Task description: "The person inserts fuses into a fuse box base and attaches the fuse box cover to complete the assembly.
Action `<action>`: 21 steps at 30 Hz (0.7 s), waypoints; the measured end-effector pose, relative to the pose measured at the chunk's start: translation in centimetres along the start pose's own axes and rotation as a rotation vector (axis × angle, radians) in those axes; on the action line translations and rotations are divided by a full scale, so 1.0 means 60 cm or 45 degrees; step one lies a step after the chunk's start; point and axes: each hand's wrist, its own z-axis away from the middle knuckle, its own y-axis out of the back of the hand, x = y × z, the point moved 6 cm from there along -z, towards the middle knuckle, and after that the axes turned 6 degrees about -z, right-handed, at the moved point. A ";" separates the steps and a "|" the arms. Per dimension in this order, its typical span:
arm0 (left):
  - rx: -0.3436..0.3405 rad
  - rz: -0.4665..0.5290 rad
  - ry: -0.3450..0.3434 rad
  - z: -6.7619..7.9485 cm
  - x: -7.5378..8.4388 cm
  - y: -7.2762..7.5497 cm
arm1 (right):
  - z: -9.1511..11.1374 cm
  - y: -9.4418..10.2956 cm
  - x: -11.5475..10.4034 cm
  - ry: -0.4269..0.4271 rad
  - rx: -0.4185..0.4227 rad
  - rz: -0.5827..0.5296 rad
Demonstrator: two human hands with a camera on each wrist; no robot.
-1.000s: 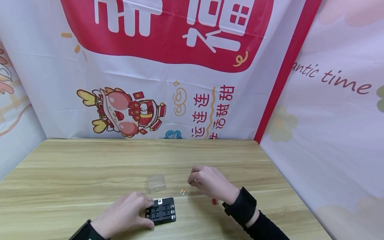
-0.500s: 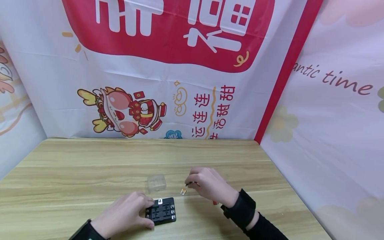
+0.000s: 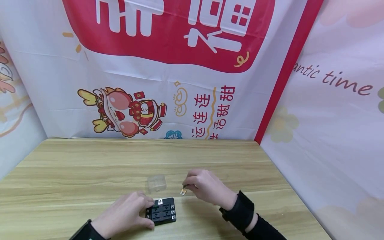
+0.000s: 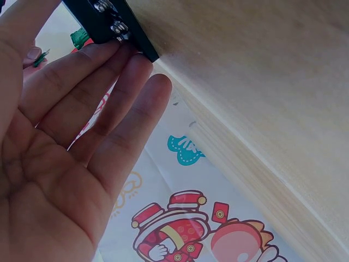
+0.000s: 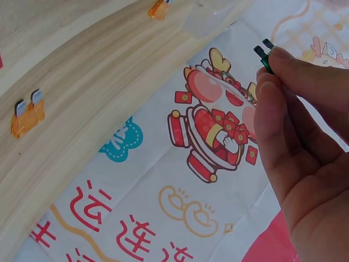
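Note:
My left hand (image 3: 126, 210) grips the left end of a black fuse box (image 3: 163, 213) lying on the table, thumb at its near edge and fingers at the far edge. In the left wrist view the box's screw terminals (image 4: 119, 26) show above the fingertips. Between thumb and fingers, my right hand (image 3: 207, 187) pinches a green blade fuse (image 5: 265, 59), its two prongs pointing away from the fingertips. An orange blade fuse (image 3: 183, 191) lies on the table just below the right fingertips in the head view. The right wrist view shows two orange fuses (image 5: 28, 117).
A clear plastic cover (image 3: 156, 183) stands behind the fuse box on the wooden table (image 3: 90, 166). A sliver of something red (image 5: 1, 61) enters the right wrist view's left edge. Printed cloth (image 3: 126, 76) hangs behind the table.
My right hand has moved slightly left and nearer, bringing the green fuse towards the orange one. The red piece is now hidden in the head view. My left hand stays put on the fuse box.

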 end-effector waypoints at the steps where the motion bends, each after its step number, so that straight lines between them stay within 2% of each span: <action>1: -0.001 0.003 0.002 0.000 0.000 0.000 | 0.000 -0.001 -0.002 0.012 0.001 -0.009; 21: -0.009 0.025 0.020 0.001 -0.001 0.002 | -0.009 -0.014 -0.027 0.071 -0.001 0.017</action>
